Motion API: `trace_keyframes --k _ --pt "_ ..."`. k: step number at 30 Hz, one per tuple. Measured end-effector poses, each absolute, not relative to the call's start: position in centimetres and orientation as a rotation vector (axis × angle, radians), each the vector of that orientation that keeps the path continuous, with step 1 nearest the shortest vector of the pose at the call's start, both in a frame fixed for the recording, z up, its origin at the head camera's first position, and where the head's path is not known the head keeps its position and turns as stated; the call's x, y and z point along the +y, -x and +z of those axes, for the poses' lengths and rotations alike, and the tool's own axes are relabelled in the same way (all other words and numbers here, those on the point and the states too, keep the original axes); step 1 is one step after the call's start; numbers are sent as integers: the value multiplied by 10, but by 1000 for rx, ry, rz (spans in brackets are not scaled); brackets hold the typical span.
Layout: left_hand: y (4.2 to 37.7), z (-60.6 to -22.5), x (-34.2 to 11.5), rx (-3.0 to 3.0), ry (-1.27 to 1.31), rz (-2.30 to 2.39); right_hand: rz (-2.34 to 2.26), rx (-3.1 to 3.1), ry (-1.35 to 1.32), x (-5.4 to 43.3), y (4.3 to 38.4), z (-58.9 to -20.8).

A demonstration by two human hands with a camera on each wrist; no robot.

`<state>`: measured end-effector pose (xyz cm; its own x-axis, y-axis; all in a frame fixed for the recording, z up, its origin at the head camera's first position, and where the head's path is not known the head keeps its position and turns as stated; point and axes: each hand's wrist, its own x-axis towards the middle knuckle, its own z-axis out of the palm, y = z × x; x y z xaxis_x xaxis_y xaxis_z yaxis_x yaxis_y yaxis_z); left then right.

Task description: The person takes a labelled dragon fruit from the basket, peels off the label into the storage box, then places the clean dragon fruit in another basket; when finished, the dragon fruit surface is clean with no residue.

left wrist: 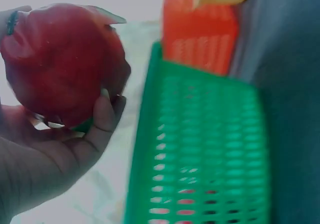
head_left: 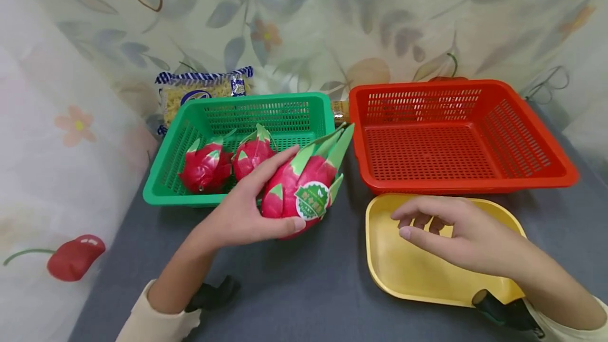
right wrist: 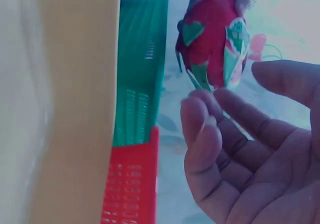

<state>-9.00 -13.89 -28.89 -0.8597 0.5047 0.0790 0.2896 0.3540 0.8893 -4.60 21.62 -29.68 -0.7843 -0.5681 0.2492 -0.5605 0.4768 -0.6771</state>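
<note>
My left hand [head_left: 252, 202] grips a dragon fruit [head_left: 304, 183] with a green round sticker, held above the front right part of the green basket [head_left: 182, 199]. Its green leaf tips point up and right. In the left wrist view the fingers curl round the red dragon fruit [left wrist: 65, 64]. Two more dragon fruits lie inside the green basket, one at the left [head_left: 206, 168] and one near the middle [head_left: 253, 153]. Over the yellow tray [head_left: 404, 286] hovers my right hand [head_left: 456, 231], fingers loosely bent and holding nothing. The right wrist view shows its loose fingers [right wrist: 205, 149].
A red basket [head_left: 427, 152] stands behind the yellow tray, to the right of the green one. Behind the green basket leans a pasta bag [head_left: 204, 88]. Part of a brownish package [head_left: 340, 111] shows between the baskets. Patterned cloth [head_left: 304, 25] hangs at the back.
</note>
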Motion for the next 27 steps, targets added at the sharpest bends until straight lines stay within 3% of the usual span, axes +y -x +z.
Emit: trace_keyframes --k 15,27 --pt "52 -348 -149 2019 -738 1472 -1230 2561 1084 211 40 -309" --pt "53 -383 -131 2079 -578 1452 -1129 2528 1087 210 46 -309"
